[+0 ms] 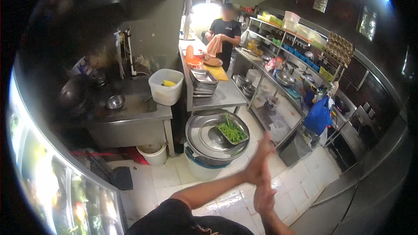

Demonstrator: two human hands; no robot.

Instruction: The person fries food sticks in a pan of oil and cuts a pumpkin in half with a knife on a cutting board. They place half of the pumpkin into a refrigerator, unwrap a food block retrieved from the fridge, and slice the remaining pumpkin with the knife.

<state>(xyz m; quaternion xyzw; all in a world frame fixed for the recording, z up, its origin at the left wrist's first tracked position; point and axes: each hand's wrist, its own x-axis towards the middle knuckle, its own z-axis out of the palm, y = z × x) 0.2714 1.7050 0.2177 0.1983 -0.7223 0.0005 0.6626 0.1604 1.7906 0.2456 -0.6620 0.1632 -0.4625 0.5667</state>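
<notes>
My left hand (pixel 257 164) is raised in front of me with its fingers stretched out and nothing held in it. Its palm side touches my right hand (pixel 264 198), which is lower and slightly blurred, with fingers extended and no object visible in it. Nearest to both hands is a metal tray of chopped green leaves (pixel 232 131). That tray rests on a wide round metal lid (pixel 200 134) over a large tub (pixel 204 170).
A steel table (pixel 217 98) bears stacked metal trays (pixel 203 82). On the left, a sink counter (pixel 154 114) holds a white container (pixel 166 88). Another person (pixel 226 32) stands behind, holding a cloth. Shelves (pixel 283 76) line the right; a white bucket (pixel 153 154) is on the floor.
</notes>
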